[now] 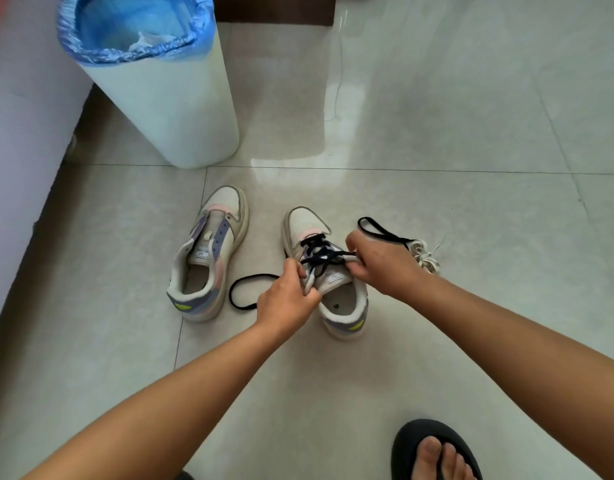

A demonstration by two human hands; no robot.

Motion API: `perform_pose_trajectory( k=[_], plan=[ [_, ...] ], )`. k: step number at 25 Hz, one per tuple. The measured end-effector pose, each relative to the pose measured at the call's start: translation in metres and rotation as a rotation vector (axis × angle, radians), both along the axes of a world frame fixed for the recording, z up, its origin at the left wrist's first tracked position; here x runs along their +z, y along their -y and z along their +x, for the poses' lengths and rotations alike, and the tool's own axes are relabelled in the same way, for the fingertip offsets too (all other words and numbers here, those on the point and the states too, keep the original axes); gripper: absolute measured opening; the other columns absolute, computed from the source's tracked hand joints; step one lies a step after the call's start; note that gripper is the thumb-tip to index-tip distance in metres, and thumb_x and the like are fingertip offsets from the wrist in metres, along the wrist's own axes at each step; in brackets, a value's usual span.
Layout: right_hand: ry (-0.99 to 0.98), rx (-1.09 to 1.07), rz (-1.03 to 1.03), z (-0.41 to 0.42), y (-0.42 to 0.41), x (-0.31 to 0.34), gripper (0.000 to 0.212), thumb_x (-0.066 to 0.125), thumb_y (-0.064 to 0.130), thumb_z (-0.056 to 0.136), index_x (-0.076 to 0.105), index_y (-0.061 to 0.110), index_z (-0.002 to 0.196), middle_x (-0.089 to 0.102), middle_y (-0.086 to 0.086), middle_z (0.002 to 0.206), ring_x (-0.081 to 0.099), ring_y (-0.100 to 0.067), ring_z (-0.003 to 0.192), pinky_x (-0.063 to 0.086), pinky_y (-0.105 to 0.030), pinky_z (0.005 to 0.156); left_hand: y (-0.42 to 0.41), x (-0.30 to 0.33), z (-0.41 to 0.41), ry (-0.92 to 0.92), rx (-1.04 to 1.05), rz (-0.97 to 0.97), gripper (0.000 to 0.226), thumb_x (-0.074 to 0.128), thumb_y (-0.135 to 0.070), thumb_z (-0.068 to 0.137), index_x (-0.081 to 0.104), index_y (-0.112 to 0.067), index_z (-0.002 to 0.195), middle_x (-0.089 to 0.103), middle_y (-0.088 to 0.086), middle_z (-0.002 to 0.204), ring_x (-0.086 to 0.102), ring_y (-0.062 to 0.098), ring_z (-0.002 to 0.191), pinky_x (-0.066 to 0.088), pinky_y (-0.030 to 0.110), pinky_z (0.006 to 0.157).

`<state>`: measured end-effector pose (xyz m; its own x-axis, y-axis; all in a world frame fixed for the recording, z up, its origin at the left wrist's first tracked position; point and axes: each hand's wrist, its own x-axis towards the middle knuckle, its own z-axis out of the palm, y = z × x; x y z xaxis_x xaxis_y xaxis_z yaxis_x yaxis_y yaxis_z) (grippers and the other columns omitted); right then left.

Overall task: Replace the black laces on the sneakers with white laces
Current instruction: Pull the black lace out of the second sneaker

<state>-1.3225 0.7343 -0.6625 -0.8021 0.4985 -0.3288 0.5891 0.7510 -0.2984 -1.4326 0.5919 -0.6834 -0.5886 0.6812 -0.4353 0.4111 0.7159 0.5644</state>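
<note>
Two white sneakers with pink and purple panels stand on the tiled floor. The left sneaker (208,254) has no lace in it. The right sneaker (336,296) still carries a black lace (319,252) crossed through its eyelets. My left hand (286,299) grips the sneaker's left eyelet flap near the tongue. My right hand (381,263) pinches the black lace at the right side of the eyelets. One loose end of the black lace (241,296) loops on the floor to the left, and the other loops at the right. A bundle of white laces (426,256) lies right of my right hand.
A tall white bin (181,109) with a blue liner stands behind the left sneaker. A pale wall or cabinet side (18,150) runs along the left. My foot in a black sandal (433,452) is at the lower right.
</note>
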Motion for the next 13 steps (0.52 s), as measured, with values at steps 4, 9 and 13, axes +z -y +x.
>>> perform_pose_trajectory(
  k=[4,9,13],
  plan=[
    [-0.028,-0.032,-0.121,-0.004,0.008,-0.005,0.04,0.054,0.032,0.091,0.037,0.015,0.122,0.061,-0.01,0.102,0.059,-0.032,0.091,0.045,-0.037,0.073,-0.003,-0.004,-0.005,0.238,0.07,0.133,0.038,0.069,-0.043,0.079,0.044,-0.02,0.095,0.047,-0.013,0.072,0.05,0.01,0.07,0.036,0.028,0.065],
    [-0.045,-0.011,-0.114,0.003,0.01,-0.009,0.039,0.053,0.03,0.092,0.038,0.015,0.124,0.058,-0.011,0.105,0.056,-0.032,0.094,0.042,-0.036,0.071,-0.022,-0.015,-0.01,0.302,0.245,0.131,0.03,0.062,-0.04,0.086,0.052,-0.015,0.074,0.056,-0.001,0.065,0.05,0.017,0.061,0.04,0.029,0.061],
    [-0.015,0.037,-0.066,-0.001,0.003,-0.009,0.037,0.051,0.029,0.093,0.039,0.015,0.125,0.058,-0.01,0.108,0.055,-0.031,0.098,0.045,-0.039,0.074,-0.033,-0.017,-0.023,0.316,0.167,0.083,0.032,0.062,-0.031,0.088,0.061,-0.006,0.069,0.054,0.006,0.063,0.048,0.019,0.06,0.04,0.029,0.061]
  ],
)
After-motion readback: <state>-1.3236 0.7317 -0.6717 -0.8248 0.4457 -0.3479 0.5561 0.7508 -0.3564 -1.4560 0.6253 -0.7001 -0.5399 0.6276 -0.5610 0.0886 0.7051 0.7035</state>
